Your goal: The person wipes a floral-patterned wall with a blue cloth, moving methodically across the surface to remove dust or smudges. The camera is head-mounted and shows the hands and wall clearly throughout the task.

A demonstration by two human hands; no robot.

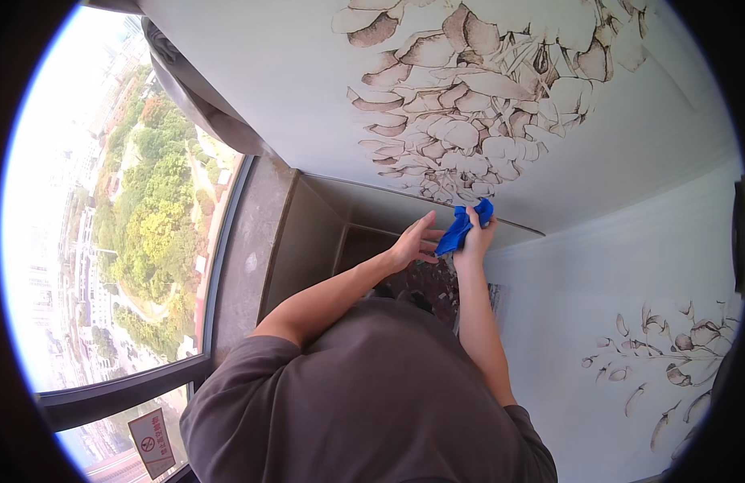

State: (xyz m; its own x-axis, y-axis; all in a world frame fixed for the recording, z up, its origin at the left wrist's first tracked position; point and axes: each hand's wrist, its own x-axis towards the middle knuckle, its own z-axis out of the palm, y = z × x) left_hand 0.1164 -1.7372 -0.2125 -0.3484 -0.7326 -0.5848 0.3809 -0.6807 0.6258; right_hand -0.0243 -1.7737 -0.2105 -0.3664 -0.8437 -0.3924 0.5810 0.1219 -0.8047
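Note:
A crumpled blue cloth [454, 236] is gripped in my right hand [476, 241], with part of it bunched up above the thumb. Just left of it is my left hand [413, 244], fingers spread and their tips close to the cloth's lower end; whether they touch it I cannot tell. Both hands are in front of the low wall panel [378, 202], under the flower-patterned wall [469, 108]. The palm side of my right hand is largely hidden by the cloth.
To the left run a stone window sill [254, 241] and a dark-framed window [218, 290] over trees. A grey curtain [197, 96] hangs at the window's far corner. Another patterned wall [547, 338] rises at my right. Scattered debris lies on the dark floor [429, 281].

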